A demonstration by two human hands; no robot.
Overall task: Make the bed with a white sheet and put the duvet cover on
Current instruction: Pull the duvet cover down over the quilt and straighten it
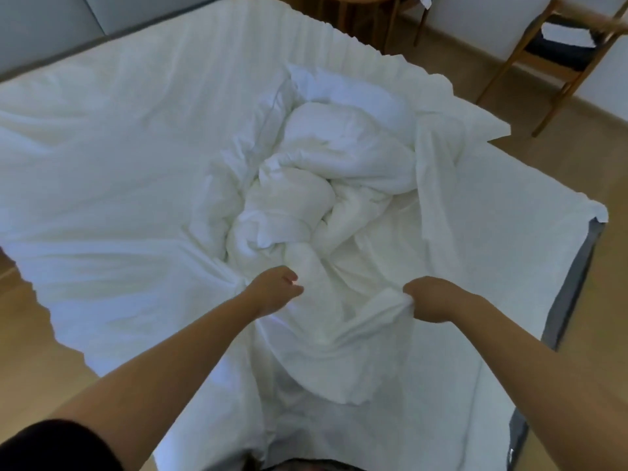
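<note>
I see both hands near the bed's [571, 300] six o'clock edge. Left hand [275, 294] fingers curl tight into the white duvet cover [153, 266]; right hand [433, 299] clutches a fold. The bunched duvet [323, 185] lies at their twelve o'clock.

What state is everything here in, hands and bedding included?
White cover: spread wide, wrinkled.
Duvet: bunched in a heap mid-bed.
Left hand: gripping the cover.
Right hand: pinching a fold of the cover.
Chair: upright on the floor.
</note>
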